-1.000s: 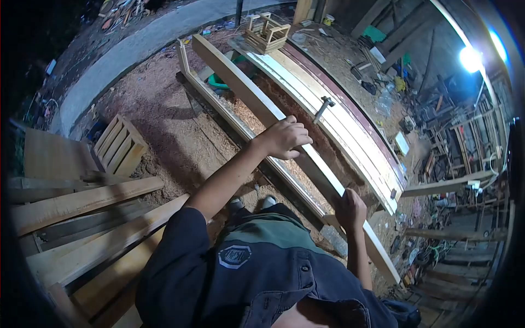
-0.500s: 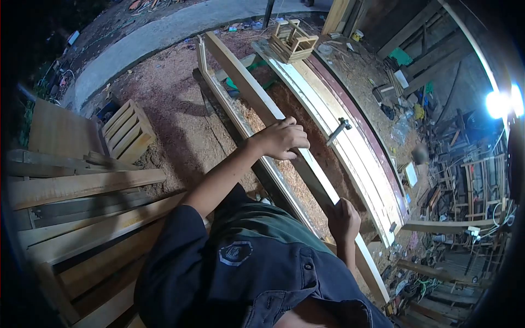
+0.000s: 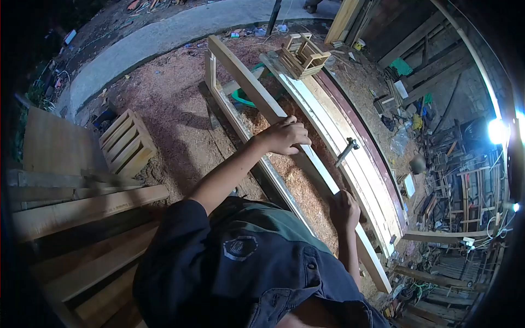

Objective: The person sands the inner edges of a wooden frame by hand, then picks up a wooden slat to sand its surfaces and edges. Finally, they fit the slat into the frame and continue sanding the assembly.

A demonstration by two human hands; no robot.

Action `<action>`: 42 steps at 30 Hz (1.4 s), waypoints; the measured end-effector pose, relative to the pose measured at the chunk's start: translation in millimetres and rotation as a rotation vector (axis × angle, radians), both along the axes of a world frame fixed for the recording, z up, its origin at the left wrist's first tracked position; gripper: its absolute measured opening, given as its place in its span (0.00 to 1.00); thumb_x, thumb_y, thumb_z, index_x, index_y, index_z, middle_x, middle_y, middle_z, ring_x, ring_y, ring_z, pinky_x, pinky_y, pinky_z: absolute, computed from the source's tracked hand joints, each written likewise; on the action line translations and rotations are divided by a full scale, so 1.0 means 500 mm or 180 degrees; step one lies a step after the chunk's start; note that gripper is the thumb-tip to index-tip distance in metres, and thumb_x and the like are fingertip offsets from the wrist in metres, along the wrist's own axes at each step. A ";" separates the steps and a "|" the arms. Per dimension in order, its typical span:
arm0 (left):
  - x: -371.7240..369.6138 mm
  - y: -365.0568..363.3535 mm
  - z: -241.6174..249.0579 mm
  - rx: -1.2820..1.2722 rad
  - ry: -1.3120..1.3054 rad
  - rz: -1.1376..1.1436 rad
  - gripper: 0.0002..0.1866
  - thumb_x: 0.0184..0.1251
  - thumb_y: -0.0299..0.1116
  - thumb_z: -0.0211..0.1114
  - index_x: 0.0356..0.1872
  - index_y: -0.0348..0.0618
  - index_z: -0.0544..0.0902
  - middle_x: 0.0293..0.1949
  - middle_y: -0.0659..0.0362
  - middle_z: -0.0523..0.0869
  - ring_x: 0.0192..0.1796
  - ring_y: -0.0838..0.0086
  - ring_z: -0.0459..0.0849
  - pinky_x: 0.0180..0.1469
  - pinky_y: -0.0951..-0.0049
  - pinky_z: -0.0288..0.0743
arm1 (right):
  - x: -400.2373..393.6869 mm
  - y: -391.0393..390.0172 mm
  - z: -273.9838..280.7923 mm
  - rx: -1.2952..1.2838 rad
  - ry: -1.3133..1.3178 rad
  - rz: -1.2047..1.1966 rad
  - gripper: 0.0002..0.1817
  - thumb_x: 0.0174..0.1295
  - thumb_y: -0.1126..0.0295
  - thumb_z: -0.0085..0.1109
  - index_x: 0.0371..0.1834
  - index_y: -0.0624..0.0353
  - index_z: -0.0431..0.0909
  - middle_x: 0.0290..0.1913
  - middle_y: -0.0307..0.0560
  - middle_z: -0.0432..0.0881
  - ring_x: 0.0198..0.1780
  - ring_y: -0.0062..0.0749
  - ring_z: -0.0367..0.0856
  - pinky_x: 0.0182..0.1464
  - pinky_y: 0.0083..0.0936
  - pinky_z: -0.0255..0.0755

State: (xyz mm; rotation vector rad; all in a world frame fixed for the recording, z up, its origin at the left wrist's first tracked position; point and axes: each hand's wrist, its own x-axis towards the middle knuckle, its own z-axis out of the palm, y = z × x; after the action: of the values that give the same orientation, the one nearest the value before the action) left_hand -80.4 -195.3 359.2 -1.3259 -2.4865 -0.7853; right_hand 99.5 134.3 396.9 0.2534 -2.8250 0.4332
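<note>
A long, pale wooden plank [image 3: 254, 91] runs diagonally through the view, its narrow edge facing up. My left hand [image 3: 285, 135] grips it near the middle, fingers wrapped over the top edge. Closer to the plank's near end, my right hand [image 3: 344, 210] is closed around it too; some of those fingers are hidden. Below the plank lies a bench-like frame with a wooden rail [image 3: 273, 177] on the left and wood shavings [image 3: 298, 183] between its sides. On the pale boards [image 3: 355, 172] to the right rests a dark T-shaped tool [image 3: 347, 151], perhaps a hammer.
A small slatted wooden crate [image 3: 304, 56] sits at the far end of the pale boards. Another slatted piece [image 3: 127, 143] is on the ground at left, near stacked timber beams [image 3: 93, 209]. Scrap wood fills the right side, beside a bright lamp [image 3: 497, 131].
The whole view has shifted slightly. Relative to the bench, the plank's far end has moved a little farther away. Both hands keep their hold on it.
</note>
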 end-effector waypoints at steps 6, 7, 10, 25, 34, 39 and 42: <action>-0.049 -0.043 -0.023 -0.0015 -0.0032 -0.0061 0.24 0.57 0.34 0.81 0.58 0.53 0.91 0.47 0.62 0.87 0.59 0.67 0.85 0.73 0.58 0.66 | -0.041 -0.047 -0.008 0.0094 -0.0079 0.0008 0.19 0.64 0.56 0.80 0.46 0.56 0.86 0.42 0.54 0.91 0.44 0.58 0.91 0.47 0.48 0.84; -0.051 -0.048 -0.022 -0.0009 -0.0031 -0.0050 0.24 0.57 0.34 0.81 0.58 0.53 0.91 0.47 0.62 0.87 0.59 0.67 0.85 0.73 0.58 0.66 | -0.044 -0.050 -0.015 0.0059 -0.0001 0.0052 0.19 0.63 0.56 0.81 0.46 0.57 0.86 0.42 0.54 0.91 0.44 0.58 0.91 0.47 0.48 0.84; -0.049 -0.058 -0.027 0.0018 -0.0012 -0.0009 0.24 0.58 0.34 0.81 0.58 0.53 0.91 0.48 0.62 0.87 0.60 0.67 0.85 0.74 0.57 0.65 | -0.049 -0.056 -0.023 0.0004 -0.0061 0.0025 0.20 0.62 0.56 0.82 0.47 0.57 0.86 0.43 0.54 0.91 0.45 0.58 0.92 0.48 0.48 0.84; -0.058 -0.060 -0.055 0.0227 0.0194 0.0052 0.24 0.53 0.37 0.86 0.53 0.53 0.93 0.44 0.64 0.86 0.57 0.68 0.84 0.71 0.55 0.67 | -0.065 -0.027 -0.086 0.0204 -0.0418 -0.0214 0.20 0.63 0.57 0.82 0.48 0.59 0.86 0.44 0.54 0.90 0.45 0.58 0.90 0.48 0.47 0.82; -0.070 -0.070 -0.063 0.0205 0.0128 0.0012 0.23 0.56 0.35 0.84 0.55 0.53 0.91 0.46 0.63 0.86 0.59 0.68 0.84 0.73 0.53 0.66 | -0.074 -0.054 -0.074 0.0167 -0.0328 -0.0152 0.20 0.61 0.58 0.82 0.48 0.59 0.86 0.44 0.55 0.91 0.45 0.59 0.90 0.49 0.48 0.82; -0.076 -0.077 -0.068 0.0099 0.0043 -0.0039 0.21 0.59 0.36 0.82 0.56 0.53 0.90 0.47 0.62 0.86 0.61 0.67 0.84 0.75 0.53 0.65 | -0.078 -0.074 -0.059 -0.0027 -0.0195 -0.0027 0.21 0.60 0.59 0.83 0.49 0.58 0.87 0.45 0.56 0.92 0.48 0.60 0.91 0.51 0.47 0.84; -0.077 -0.076 -0.073 0.0094 -0.0012 0.0020 0.23 0.59 0.36 0.83 0.57 0.53 0.90 0.48 0.62 0.86 0.61 0.67 0.84 0.77 0.52 0.65 | -0.081 -0.076 -0.061 -0.0011 -0.0118 -0.0004 0.20 0.61 0.60 0.82 0.50 0.58 0.87 0.46 0.56 0.92 0.48 0.59 0.92 0.51 0.47 0.84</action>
State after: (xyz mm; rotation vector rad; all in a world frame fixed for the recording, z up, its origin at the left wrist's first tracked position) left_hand -118.9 -233.3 322.9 -1.3076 -2.4709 -0.8205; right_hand 59.2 96.5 366.4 0.2451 -2.8601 0.4471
